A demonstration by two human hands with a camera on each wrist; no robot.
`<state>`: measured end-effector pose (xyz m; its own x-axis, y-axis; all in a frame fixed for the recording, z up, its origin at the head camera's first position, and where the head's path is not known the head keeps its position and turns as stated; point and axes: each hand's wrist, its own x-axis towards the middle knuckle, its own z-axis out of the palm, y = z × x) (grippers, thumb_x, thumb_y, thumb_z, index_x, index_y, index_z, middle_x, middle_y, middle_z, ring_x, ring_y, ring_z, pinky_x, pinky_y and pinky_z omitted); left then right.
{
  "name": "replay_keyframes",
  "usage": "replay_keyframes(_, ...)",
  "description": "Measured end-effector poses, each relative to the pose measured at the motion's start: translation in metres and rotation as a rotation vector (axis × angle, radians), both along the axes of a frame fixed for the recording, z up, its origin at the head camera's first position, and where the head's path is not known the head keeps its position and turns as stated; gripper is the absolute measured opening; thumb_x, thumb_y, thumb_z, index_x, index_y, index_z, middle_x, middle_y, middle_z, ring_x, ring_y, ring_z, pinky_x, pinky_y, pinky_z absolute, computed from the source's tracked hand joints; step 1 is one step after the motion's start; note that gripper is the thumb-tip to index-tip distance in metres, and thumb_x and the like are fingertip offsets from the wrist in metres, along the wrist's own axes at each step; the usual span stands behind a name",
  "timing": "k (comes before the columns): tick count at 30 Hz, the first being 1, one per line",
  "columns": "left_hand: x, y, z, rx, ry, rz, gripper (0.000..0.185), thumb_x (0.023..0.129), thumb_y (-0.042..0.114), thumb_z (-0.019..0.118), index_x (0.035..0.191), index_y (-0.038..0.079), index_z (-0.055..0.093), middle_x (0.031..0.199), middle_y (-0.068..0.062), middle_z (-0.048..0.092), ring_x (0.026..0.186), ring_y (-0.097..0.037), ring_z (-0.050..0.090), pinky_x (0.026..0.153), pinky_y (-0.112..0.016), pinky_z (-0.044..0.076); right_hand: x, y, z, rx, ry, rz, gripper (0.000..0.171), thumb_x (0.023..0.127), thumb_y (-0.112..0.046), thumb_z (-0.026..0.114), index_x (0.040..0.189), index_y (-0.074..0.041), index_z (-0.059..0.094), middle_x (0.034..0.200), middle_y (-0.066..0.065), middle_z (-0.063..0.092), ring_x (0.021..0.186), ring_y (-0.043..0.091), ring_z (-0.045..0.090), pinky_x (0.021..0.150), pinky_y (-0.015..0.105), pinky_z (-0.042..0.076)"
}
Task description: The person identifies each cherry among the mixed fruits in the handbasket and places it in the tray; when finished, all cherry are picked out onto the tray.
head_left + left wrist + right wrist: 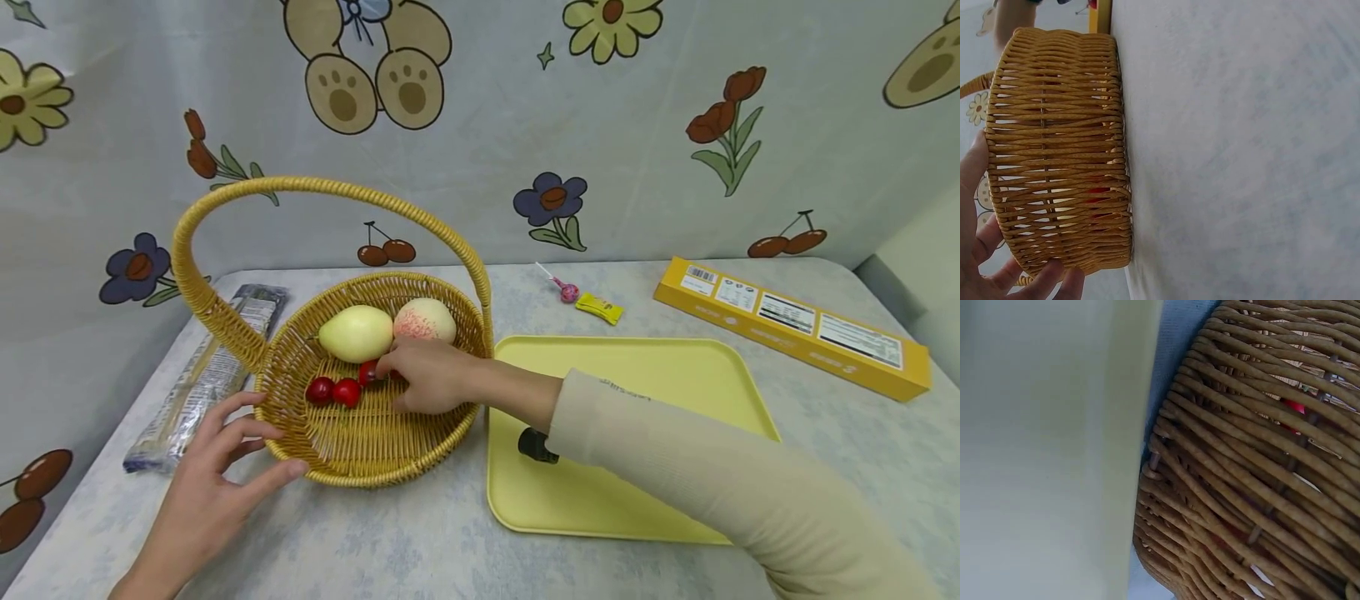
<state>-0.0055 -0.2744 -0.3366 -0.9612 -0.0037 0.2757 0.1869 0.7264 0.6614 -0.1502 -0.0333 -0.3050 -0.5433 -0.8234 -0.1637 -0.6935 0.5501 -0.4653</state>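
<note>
A round wicker basket point(352, 458) with a tall handle stands on the table. In it lie a pale yellow-green pear point(356, 333), a pale peach with pink specks point(425, 320) and several cherries point(347, 392). My right hand point(431, 375) reaches inside, its fingertips at the cherries; whether it pinches one is hidden. My left hand point(217, 483) touches the near left rim, fingers spread and thumb apart. In the left wrist view those fingers point(1047, 278) rest along the woven wall. The right wrist view shows the basket's outer weave point(1260, 450) but no right-hand fingers.
Right of the basket lies a yellow tray point(630, 521), partly under the right forearm. Behind it are a lollipop point(569, 292) and a yellow-wrapped candy point(599, 308). A long yellow box point(795, 329) lies at the far right, a silvery plastic package point(202, 375) at the left.
</note>
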Motion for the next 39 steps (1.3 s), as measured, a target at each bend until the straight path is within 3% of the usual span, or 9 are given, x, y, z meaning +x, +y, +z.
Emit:
replay_keyframes(13,0.001,-0.001,-0.001,0.002,-0.004,0.007,0.026,0.077,0.008,0.086,0.094,0.008,0.066,0.137,-0.002,0.041,0.115,0.0,0.037,0.082,-0.002,0.045,-0.001,0.004,0.0,-0.155,-0.002,-0.005,0.026,0.09,-0.005,0.07,0.115,-0.008,0.071,0.117,0.002,0.064,0.11,0.013,0.056,0.096,0.024,0.045)
replay_keyframes(19,0.001,-0.001,-0.001,0.004,-0.004,0.011,0.026,0.077,0.008,0.086,0.094,0.007,0.066,0.137,-0.002,0.042,0.115,0.002,0.037,0.082,-0.002,0.045,0.004,0.004,0.001,-0.191,0.007,0.035,0.027,0.091,-0.007,0.07,0.118,-0.007,0.07,0.119,0.003,0.064,0.11,0.013,0.055,0.096,0.023,0.044)
replay_keyframes(28,0.001,-0.002,0.0,0.008,-0.021,0.016,0.026,0.077,0.009,0.086,0.094,0.007,0.066,0.138,-0.002,0.041,0.115,0.002,0.037,0.082,-0.002,0.045,0.013,0.006,0.007,-0.179,0.046,0.002,0.031,0.092,-0.017,0.071,0.121,-0.007,0.07,0.115,0.004,0.06,0.092,0.012,0.051,0.079,0.022,0.044)
replay_keyframes(35,0.0,-0.002,0.0,0.007,-0.025,0.014,0.026,0.078,0.01,0.085,0.094,0.007,0.066,0.138,-0.002,0.041,0.115,0.0,0.037,0.082,-0.002,0.044,0.021,0.017,0.015,-0.251,0.033,0.024,0.027,0.091,-0.015,0.071,0.118,-0.01,0.071,0.118,0.002,0.06,0.097,0.013,0.052,0.083,0.023,0.045)
replay_keyframes(39,0.0,-0.002,0.0,0.002,-0.027,0.013,0.025,0.078,0.011,0.085,0.094,0.008,0.066,0.138,-0.002,0.041,0.118,-0.005,0.037,0.082,-0.002,0.044,0.026,0.028,0.018,-0.325,0.024,0.041,0.025,0.09,-0.016,0.073,0.114,-0.01,0.072,0.112,0.0,0.061,0.093,0.013,0.052,0.079,0.023,0.045)
